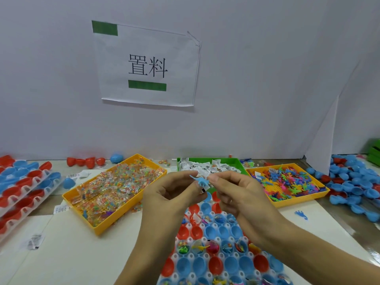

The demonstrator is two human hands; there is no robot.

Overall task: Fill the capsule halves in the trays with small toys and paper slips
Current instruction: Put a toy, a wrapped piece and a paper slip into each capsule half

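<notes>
Red and blue capsule halves point(24, 182) sit in stacked trays cut off by the tabletop's left edge, beside a yellow bin point(115, 194) of wrapped bits too small to identify. Mid-table, the left hand point(170, 194) and right hand point(236, 194) together pinch a blue toy dinosaur point(200, 181) and a half-hidden paper slip above the white capsule tray point(216, 254), partly covered by both arms. Behind the hands a green bin point(234, 162) of slips, then a yellow toy bin point(287, 184) toward the right edge.

Both hands meet at centre: left hand point(170, 194) and right hand point(236, 192) pinch a blue dinosaur point(200, 180) above the capsule tray point(216, 258) at six o'clock; yellow bins at nine point(78, 197) and three point(320, 192).
</notes>
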